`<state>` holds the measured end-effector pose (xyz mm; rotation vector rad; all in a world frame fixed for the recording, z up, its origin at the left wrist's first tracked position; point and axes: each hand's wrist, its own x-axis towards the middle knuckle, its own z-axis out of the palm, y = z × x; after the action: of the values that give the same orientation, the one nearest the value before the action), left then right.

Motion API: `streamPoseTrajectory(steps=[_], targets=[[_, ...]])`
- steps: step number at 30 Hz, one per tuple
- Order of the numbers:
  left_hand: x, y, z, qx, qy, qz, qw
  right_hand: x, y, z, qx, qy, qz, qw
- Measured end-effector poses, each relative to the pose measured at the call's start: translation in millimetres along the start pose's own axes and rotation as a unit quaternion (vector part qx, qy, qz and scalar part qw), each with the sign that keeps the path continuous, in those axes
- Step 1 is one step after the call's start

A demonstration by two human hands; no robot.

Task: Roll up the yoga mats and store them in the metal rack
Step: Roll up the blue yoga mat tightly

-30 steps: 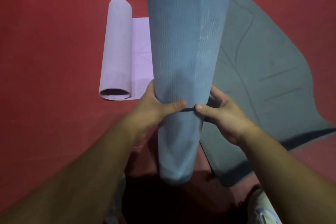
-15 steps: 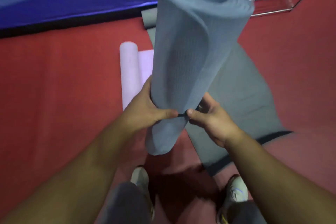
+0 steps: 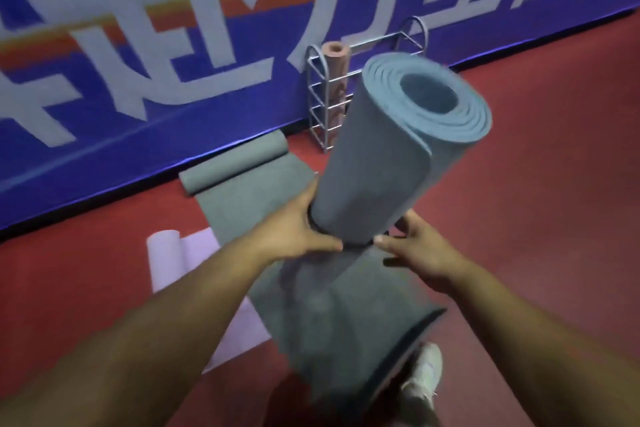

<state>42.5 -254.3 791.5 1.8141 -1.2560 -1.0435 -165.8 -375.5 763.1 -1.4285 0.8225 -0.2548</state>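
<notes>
Gripping rolled blue mat [image 3: 391,156], both hands [image 3: 349,239] | grey mat [image 3: 277,191] before rack [image 3: 323,97]

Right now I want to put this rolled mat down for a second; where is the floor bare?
Bare red floor lies right of the grey mat, up to the metal rack. Another patch lies left of the lilac mat, below the blue banner. The middle is crowded with both mats.

Red floor [image 3: 519,184] spread from 6 to 3 o'clock, blue wall banner [image 3: 104,28] hung from 9 to 1 o'clock, printed with large white characters and an orange stripe, dim lighting, blurred view
</notes>
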Motion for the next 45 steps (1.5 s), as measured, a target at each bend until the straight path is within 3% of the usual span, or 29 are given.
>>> streamPoseTrajectory(steps=[7,11,14,22,26,31,35,40,45], targets=[[188,152,95,-0.065,-0.001,-0.017,0.998,47,-45,-235,-0.006,0.053,-0.017,0.998],[251,207,96,-0.15,-0.018,-0.068,0.986,83,-99,-313,-0.049,0.047,-0.056,0.996],[301,229,83,-0.205,0.015,-0.061,0.977,131,-127,-349,-0.086,0.036,-0.085,0.992],[469,226,39,-0.277,0.07,-0.044,0.957,310,-180,-424,-0.18,0.025,-0.132,0.975],[596,213,-25,-0.3,0.094,-0.049,0.948,450,-234,-458,-0.274,-0.011,-0.191,0.943],[721,218,-126,-0.294,0.153,-0.066,0.941,610,-300,-470,-0.281,-0.033,-0.205,0.937],[780,230,-189,-0.241,0.188,-0.055,0.951,692,-343,-469,-0.271,-0.028,-0.198,0.942],[830,215,-233,-0.224,0.262,-0.055,0.937,786,-367,-457,-0.281,-0.062,-0.17,0.942],[874,173,-243,-0.296,0.292,-0.102,0.904,859,-368,-444,-0.36,-0.063,-0.154,0.918]])
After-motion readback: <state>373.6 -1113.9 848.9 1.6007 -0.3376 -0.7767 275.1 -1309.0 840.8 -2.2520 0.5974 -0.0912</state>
